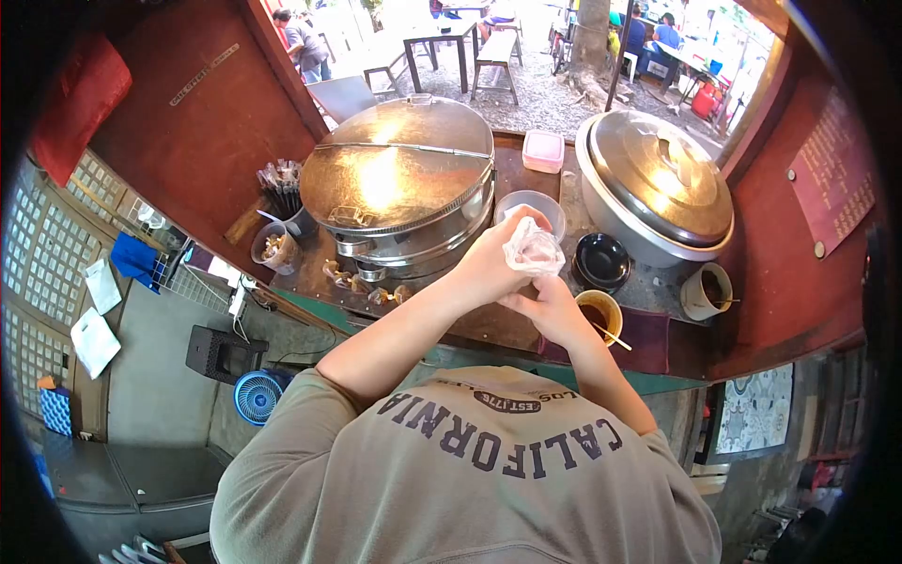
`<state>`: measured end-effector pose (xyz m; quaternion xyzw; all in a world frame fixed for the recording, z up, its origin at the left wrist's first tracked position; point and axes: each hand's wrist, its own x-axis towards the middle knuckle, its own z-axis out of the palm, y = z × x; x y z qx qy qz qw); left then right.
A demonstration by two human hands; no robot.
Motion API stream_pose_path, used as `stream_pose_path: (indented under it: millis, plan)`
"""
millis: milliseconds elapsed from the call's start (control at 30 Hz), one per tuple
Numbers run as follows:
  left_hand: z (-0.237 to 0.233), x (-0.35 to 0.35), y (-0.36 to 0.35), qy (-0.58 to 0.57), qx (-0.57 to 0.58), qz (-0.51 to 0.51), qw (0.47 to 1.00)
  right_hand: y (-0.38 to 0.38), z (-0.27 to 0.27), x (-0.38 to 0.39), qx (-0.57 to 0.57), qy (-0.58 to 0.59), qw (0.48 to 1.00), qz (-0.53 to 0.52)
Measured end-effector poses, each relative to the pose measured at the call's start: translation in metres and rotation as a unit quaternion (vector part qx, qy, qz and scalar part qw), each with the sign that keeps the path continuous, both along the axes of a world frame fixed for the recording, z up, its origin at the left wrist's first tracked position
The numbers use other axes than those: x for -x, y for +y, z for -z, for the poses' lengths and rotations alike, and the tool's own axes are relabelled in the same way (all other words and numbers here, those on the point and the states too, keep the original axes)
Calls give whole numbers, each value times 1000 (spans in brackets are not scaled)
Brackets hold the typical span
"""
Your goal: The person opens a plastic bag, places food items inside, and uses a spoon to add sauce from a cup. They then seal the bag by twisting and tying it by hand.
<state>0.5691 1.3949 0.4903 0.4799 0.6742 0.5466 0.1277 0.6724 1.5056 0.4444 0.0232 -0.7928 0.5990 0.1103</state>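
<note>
A small clear plastic bag (533,252) is bunched up above the counter, its crumpled opening facing up. My left hand (496,252) is wrapped around its side. Just below, my right hand (550,308) is closed at the bag's lower part, with some fingers hidden behind the bag and the other hand. What the bag contains, if anything, cannot be made out. Behind the hands stands a translucent round tub (545,204), partly covered. Close to my right hand are a black bowl (601,262) and a tub of brown sauce (598,313) with a light stick in it.
A large round steamer (399,169) with a metal lid fills the left of the counter. On the right stands a big lidded pot (658,183), with a sauce container (707,291) before it. Small tied bags (362,282) and a cup (275,249) lie left; a pink-lidded box (543,150) sits behind.
</note>
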Motion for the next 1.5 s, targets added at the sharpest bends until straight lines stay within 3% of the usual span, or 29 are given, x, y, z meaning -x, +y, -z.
stream_pose_path:
  millis: [100, 200, 300, 400, 500, 800, 1000, 1300, 1400, 1500]
  plan:
    - [3, 8, 3, -184, 13, 32, 982, 6, 14, 15, 64, -81, 994, -39]
    - [-8, 7, -5, -217, 63, 18, 974, -8, -1, 8, 129, -27, 991, -30]
    - [-21, 3, -13, -255, 105, 8, 961, -1, 18, 17, 179, -19, 975, -132]
    - [-31, -3, -19, -276, 128, -27, 952, -2, 11, 13, 207, -74, 964, -148]
    - [-5, 7, -20, -243, 22, -14, 970, -1, 6, 9, 178, -51, 966, -178]
    - [2, 5, -30, -236, -17, -54, 970, 0, 9, 8, 201, -65, 949, -235]
    - [10, 8, -32, -266, -93, -73, 957, -7, 3, 8, 131, -89, 973, -170]
    - [2, 7, -37, -228, -90, -86, 966, -11, 13, 9, 179, -56, 969, -164]
    - [6, 10, -37, -281, -109, -104, 948, -11, 12, 8, 170, -59, 972, -150]
    - [-12, 24, -59, -423, -149, -44, 892, -7, 16, 6, 200, -81, 969, -123]
